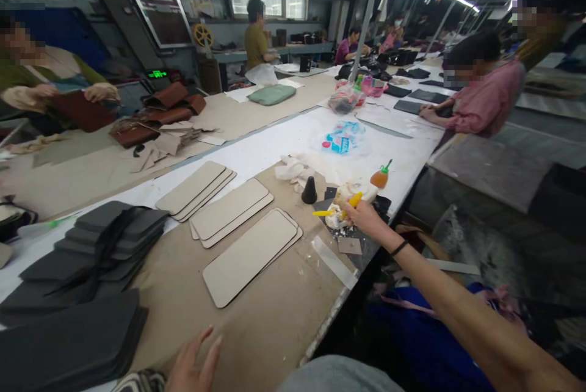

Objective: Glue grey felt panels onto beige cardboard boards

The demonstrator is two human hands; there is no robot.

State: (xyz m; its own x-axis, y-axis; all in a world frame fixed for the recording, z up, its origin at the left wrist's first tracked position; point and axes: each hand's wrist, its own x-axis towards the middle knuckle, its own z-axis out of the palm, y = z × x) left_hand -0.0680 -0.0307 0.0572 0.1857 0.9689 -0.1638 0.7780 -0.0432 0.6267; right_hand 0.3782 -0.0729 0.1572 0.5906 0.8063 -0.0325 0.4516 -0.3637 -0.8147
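Observation:
My right hand [364,220] is closed on a yellow tool [355,199] at a pot crusted with cream-white paste [337,216]. Its exact kind is hard to make out, as fingers cover part of it. A second yellow piece [323,214] sticks out on the pot's left; whether the two are joined I cannot tell. Low in the view, my left hand [196,360] holds nothing, its fingers apart over the brown table covering. Ahead of it lie fanned stacks of beige rounded panels [249,257]. Stacked dark grey panels [68,331] are on the left.
A black cone [309,190] and an orange bottle with a green nozzle [379,177] stand near the pot. Crumpled paper [295,171] and a printed plastic bag [343,137] lie beyond. Co-workers sit or stand around the long table [284,145], whose edge runs along my right.

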